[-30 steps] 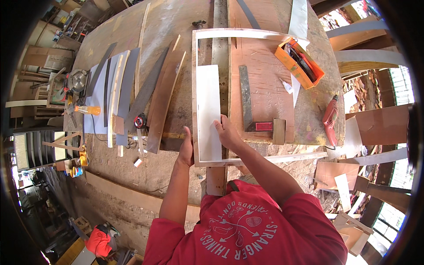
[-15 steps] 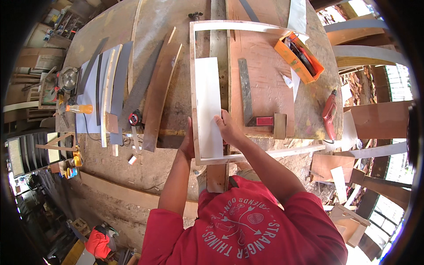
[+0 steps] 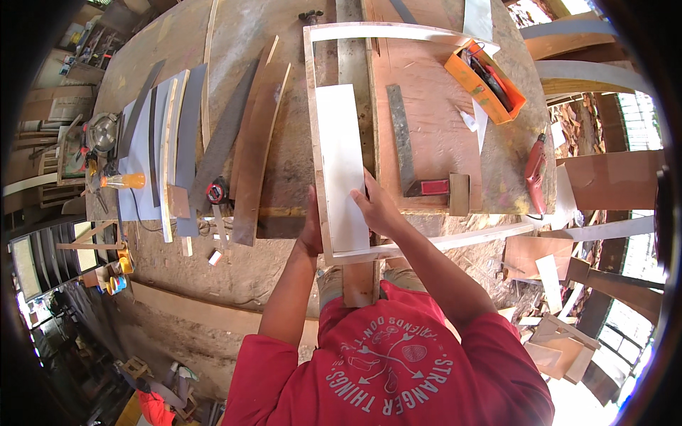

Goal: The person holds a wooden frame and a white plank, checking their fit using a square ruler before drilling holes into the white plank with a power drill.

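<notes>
A light wooden frame (image 3: 321,135) with white inner faces rests over the near edge of the workbench, its near rail jutting out toward my body. Inside it, along the left rail, a long white panel (image 3: 339,156) lies lengthwise. My right hand (image 3: 376,206) grips the panel's right edge near its lower end, thumb on top and some fingers hidden below. Against the outer face of the left rail my left hand (image 3: 311,227) is pressed, closed on the frame, with part of its fingers out of sight. A narrow board (image 3: 361,284) sticks out beneath the frame toward me.
On the bench (image 3: 170,42) lie a try square (image 3: 402,142), an orange toolbox (image 3: 484,82), a glue bottle (image 3: 467,121), a red drill (image 3: 536,170), a tape measure (image 3: 216,192) and brown boards (image 3: 263,149). An orange-filled bottle (image 3: 122,181) lies left. Offcuts (image 3: 538,257) litter the floor.
The view has shifted slightly. The near end of the frame and the white panel have swung a little to the right, my right hand along with them. Both hands keep their hold.
</notes>
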`<state>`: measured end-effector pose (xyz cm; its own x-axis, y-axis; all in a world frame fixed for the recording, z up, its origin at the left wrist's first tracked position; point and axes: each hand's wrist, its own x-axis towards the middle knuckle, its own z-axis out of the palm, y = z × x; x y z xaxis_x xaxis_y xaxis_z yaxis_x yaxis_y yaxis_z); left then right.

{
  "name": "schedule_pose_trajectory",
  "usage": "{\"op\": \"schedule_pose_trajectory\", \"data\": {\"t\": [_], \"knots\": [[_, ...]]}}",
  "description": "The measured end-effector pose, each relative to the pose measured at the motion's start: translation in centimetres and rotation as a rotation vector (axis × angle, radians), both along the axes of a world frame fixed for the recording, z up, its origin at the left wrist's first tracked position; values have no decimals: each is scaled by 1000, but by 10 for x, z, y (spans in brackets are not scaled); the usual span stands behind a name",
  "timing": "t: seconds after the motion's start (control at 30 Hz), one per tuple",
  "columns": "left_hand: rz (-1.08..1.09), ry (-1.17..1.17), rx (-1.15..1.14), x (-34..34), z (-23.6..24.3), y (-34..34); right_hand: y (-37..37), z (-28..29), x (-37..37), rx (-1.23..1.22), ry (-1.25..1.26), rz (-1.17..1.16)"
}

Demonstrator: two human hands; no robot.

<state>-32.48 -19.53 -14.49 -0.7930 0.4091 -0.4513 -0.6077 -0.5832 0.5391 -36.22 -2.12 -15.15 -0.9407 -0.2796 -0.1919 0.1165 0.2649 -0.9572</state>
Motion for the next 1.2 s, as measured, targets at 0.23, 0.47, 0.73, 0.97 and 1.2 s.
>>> {"op": "schedule_pose_trajectory", "data": {"t": [0.23,0.47,0.73,0.97,1.2], "knots": [[-54,72,21,0,-1,-8,14,33,7,13,-240,11],[-48,-67,120,1,-9,-4,54,75,53,241,172,214],[-128,-62,223,3,-15,-3,67,64,93,601,316,379],[-114,-53,213,5,-11,-2,63,58,91,490,407,299],[-127,-10,241,5,-14,-3,63,60,90,455,296,279]]}}
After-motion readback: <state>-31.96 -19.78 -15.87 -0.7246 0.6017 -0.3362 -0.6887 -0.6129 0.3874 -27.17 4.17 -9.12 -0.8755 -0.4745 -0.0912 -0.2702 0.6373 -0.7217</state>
